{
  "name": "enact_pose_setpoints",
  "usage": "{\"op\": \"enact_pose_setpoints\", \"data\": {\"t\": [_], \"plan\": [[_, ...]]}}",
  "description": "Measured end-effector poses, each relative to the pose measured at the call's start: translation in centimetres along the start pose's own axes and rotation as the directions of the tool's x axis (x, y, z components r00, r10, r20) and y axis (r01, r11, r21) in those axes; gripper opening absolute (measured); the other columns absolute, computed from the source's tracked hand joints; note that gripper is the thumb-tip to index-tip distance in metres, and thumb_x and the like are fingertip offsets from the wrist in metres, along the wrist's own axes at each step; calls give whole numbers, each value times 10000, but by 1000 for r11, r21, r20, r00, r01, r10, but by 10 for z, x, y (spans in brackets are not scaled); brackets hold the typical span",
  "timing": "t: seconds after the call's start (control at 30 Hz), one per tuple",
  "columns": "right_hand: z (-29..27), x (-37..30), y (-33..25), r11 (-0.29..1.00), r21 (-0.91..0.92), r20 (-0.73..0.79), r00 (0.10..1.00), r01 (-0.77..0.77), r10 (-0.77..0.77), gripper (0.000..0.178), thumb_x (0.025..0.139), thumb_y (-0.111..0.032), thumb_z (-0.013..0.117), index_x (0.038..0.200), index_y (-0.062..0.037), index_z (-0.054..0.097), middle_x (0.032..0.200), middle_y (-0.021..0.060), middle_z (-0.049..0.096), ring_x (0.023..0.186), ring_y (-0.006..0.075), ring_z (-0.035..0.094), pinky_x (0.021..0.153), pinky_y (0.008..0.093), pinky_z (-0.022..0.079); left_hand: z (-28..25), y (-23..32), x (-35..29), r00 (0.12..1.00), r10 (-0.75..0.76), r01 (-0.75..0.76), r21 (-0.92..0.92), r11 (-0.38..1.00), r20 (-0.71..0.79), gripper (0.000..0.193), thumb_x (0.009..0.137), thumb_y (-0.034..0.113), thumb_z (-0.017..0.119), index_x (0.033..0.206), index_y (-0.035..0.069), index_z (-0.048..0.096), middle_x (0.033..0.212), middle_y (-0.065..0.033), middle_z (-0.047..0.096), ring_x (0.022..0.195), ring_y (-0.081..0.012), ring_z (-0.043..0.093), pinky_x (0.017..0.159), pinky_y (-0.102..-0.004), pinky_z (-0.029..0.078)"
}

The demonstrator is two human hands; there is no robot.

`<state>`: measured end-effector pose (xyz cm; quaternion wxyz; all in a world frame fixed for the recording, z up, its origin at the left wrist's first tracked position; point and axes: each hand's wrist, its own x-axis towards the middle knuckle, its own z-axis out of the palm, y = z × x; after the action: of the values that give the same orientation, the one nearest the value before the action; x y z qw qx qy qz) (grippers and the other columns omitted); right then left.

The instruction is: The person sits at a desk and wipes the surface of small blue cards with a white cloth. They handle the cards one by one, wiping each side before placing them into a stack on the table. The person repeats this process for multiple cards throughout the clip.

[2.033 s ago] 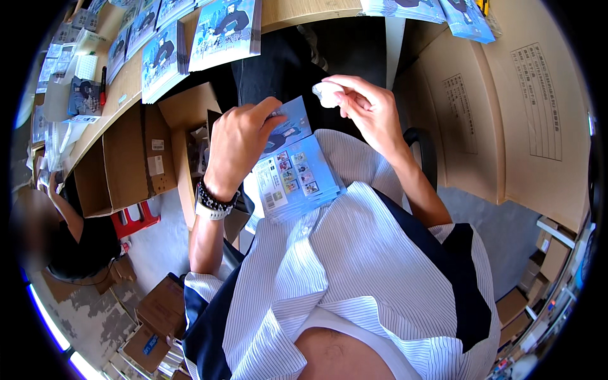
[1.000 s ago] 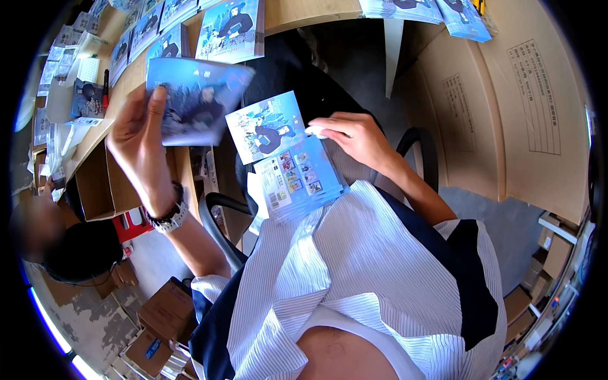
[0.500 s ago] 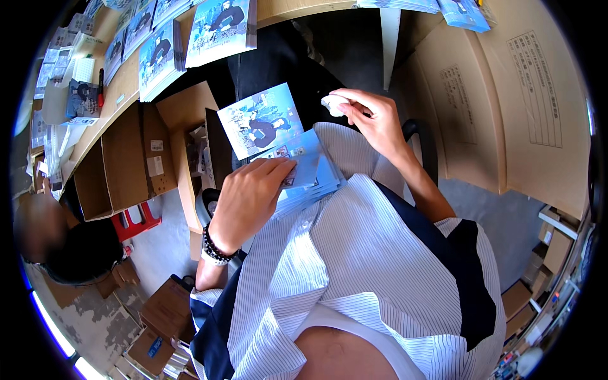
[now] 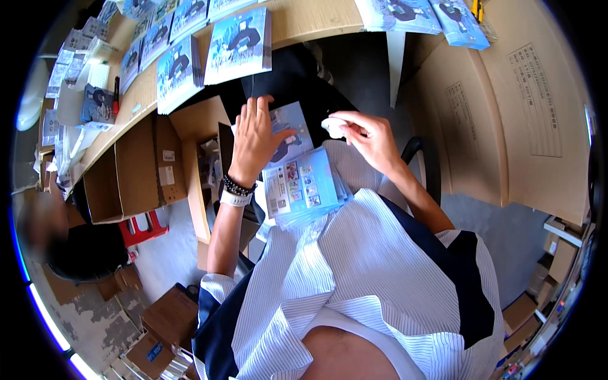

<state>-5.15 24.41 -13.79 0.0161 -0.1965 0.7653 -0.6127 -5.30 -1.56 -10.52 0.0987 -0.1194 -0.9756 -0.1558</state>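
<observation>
On my lap lies a loose pile of light-blue flat booklets or card packs, the top one (image 4: 303, 183) showing rows of small pictures and a barcode. Beyond it, another blue booklet (image 4: 294, 125) shows a dark-clothed figure on its cover. My left hand (image 4: 252, 136) lies across the left part of that booklet, fingers stretched out and thumb apart, hiding much of it. To the right, my right hand (image 4: 373, 136) pinches a small white rounded object (image 4: 333, 127) between thumb and fingers; its exact kind is unclear.
A wooden table (image 4: 304, 22) ahead carries several booklet stacks (image 4: 238, 47) and a red-and-black marker (image 4: 116, 95). Large cartons (image 4: 532, 114) stand at right, an open carton (image 4: 136, 168) at left. Another person (image 4: 82, 247) sits far left near a red stool (image 4: 144, 228).
My left hand has moved forward from the lap pile onto the farther booklet, uncovering the pile's top piece. My right hand still pinches the white object. The whole view has shifted slightly.
</observation>
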Motion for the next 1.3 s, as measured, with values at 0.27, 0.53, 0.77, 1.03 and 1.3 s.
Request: {"op": "enact_pose_setpoints", "data": {"t": [0.27, 0.53, 0.77, 1.03, 1.3], "plan": [[-1, 14, -14, 994, 98, -89, 995, 49, -40, 252, 945, -39, 675, 1196, -25, 694, 911, 108, 731, 660, 100, 644, 582, 212, 513, -73, 41, -1, 980, 138, -141, -10, 990, -147, 142, 809, 124, 794, 894, 32, 727, 775, -88, 692, 704, -230, 643, 627, -338, 511], [3, 41, -65, 935, 136, -76, 944, 328, -320, 266, 900, 41, 692, 1158, -26, 692, 970, 96, 726, 646, 108, 628, 568, 225, 504, -85, 57, -2, 987, 113, -136, -212, 968, -118, 120, 808, 60, 791, 910, 14, 747, 759, -94, 689, 661, -208, 604, 593, -312, 477], [-4, 37, -77, 940, -5, -32, 939, 341, -341, 253, 889, 34, 694, 1138, -9, 677, 906, 104, 721, 726, 188, 709, 616, 283, 554, -84, 50, -1, 991, 70, -105, -346, 932, -113, 103, 816, 57, 789, 898, 5, 756, 749, -87, 685, 651, -175, 589, 580, -299, 460], [-7, -7, -2, 945, -241, 129, 972, 223, -196, 166, 883, -39, 728, 1048, -40, 740, 951, 106, 751, 801, 229, 738, 682, 305, 596, -115, 14, -5, 796, -467, 69, -708, 703, -386, 138, 902, 109, 760, 929, -26, 749, 730, 8, 645, 661, -30, 488, 598, -219, 380], [-31, -13, 1, 997, -82, -84, 996, 6, -13, 223, 937, -35, 678, 1159, -20, 698, 914, 114, 733, 673, 125, 664, 581, 231, 520, -87, 59, -42, 976, 215, -215, -172, 961, -19, 139, 758, 52, 811, 888, 59, 764, 890, -47, 748, 801, -195, 675, 652, -310, 562]]}}
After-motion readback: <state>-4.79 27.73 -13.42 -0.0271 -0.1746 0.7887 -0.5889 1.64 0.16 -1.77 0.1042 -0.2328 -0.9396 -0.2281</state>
